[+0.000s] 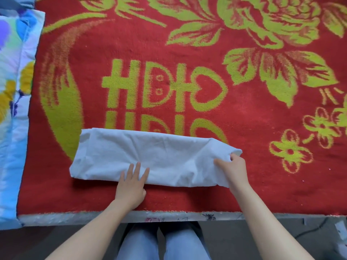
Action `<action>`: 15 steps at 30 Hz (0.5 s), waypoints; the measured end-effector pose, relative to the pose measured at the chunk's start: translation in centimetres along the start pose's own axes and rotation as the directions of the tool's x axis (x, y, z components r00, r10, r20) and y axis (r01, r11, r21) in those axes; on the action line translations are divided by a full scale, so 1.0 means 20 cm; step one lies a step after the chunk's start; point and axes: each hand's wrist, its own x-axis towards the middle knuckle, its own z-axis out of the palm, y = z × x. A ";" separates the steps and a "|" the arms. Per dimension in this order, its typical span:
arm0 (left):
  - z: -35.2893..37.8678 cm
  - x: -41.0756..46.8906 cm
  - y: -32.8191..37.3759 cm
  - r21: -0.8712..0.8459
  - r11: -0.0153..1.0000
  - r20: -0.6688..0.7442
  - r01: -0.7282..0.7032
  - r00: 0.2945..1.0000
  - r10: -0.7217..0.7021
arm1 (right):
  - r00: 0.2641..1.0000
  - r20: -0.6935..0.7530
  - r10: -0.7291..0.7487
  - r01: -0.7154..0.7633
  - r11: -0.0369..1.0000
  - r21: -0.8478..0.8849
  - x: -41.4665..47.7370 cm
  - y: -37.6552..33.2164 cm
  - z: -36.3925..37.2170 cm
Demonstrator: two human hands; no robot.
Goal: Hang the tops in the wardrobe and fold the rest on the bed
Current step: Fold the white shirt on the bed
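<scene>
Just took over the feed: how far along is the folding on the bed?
Done: the white cloth lies folded into a long strip on the red blanket. In hand: left hand presses it flat, right hand grips its right end. Left: probably folding it shorter. No tops or wardrobe in view.

Red blanket (187, 53), yellow-green flowers and characters woven in, lies flat. Blue floral quilt (11, 109) sits along its left edge. Blue jeans (165, 244) at bottom centre, over grey floor (262, 239).

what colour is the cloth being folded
Plain white cloth, no pattern, seen in the head view.
</scene>
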 end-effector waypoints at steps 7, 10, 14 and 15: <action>0.06 -0.12 -0.09 -0.098 0.994 -0.184 -0.042 0.983 0.023 | 0.828 0.405 -0.387 0.536 0.759 -0.370 -0.45 -0.56 0.78; 0.33 -0.15 -0.22 -0.322 0.942 0.063 0.096 0.995 -0.080 | 0.659 0.644 -0.389 0.673 0.687 -0.274 -0.63 -0.62 1.10; 0.30 -0.24 -0.27 -0.375 0.923 -0.208 0.087 0.963 -0.175 | 0.585 0.702 -0.406 0.734 0.633 -0.245 -0.68 -0.49 1.20; 0.23 -0.25 -0.27 -0.414 0.910 -0.295 0.030 0.941 -0.165 | 0.616 0.683 -0.393 0.721 0.631 -0.287 -0.64 -0.42 1.19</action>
